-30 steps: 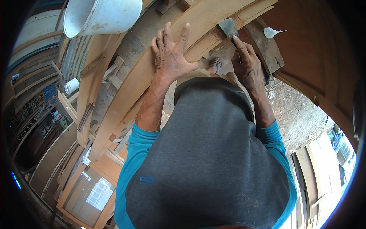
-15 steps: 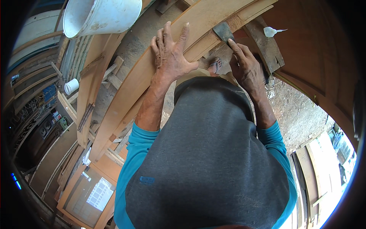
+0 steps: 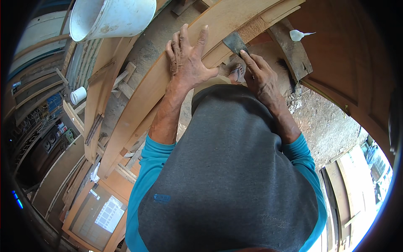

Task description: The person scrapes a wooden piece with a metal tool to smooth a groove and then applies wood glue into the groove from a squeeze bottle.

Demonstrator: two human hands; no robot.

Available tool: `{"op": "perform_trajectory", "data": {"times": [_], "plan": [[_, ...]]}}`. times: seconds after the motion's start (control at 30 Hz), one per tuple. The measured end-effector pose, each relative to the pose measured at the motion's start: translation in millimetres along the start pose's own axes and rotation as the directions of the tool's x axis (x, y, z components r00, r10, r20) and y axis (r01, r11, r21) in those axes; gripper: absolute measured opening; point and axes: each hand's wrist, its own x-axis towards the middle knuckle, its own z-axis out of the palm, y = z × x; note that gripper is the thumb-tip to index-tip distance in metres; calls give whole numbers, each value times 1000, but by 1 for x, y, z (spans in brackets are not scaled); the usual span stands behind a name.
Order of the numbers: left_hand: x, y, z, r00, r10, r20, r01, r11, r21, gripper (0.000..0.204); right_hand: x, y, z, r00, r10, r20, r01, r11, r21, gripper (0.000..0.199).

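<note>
Across the long wooden board (image 3: 152, 88), left hand (image 3: 189, 59) spread, right hand (image 3: 263, 80) pinching a scraper (image 3: 237, 45)!
Blade (image 3: 233, 41) at the near edge, beside sawdust (image 3: 251, 30); left fingertips (image 3: 205, 29) at the far edge, a gap between the hands, floor (image 3: 325, 130) beyond the right forearm (image 3: 288, 125).

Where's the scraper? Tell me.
Head view, upper middle: the scraper is in the right hand, blade at the wooden board, right of the left hand.

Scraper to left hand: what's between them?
Only the wooden board lies between the left hand and the scraper; that shows in the head view.
</note>
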Motion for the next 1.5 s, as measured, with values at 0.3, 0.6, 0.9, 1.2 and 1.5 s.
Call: {"op": "perform_trajectory", "data": {"times": [0.3, 0.6, 0.9, 1.2, 1.5], "plan": [[1, 0, 1, 1000, 9, -11, -9, 1000, 3, 133, -2, -7, 2, 999, -47, 18, 46, 999, 18, 71], [1, -1, 0, 1000, 5, 2, -5, 1000, -2, 132, -2, 5, -2, 996, 14, -83, -9, 998, 60, 76], [1, -1, 0, 1000, 8, -2, -8, 1000, -17, 133, -8, -1, 4, 998, -68, 8, 68, 996, 51, 76], [1, 0, -1, 1000, 5, 6, -5, 1000, -2, 134, 8, 24, -13, 970, 92, -226, -80, 995, 58, 59], [1, -1, -1, 1000, 10, 8, -10, 1000, 8, 134, 25, 40, -34, 965, 136, -223, -124, 990, 68, 57]]}}
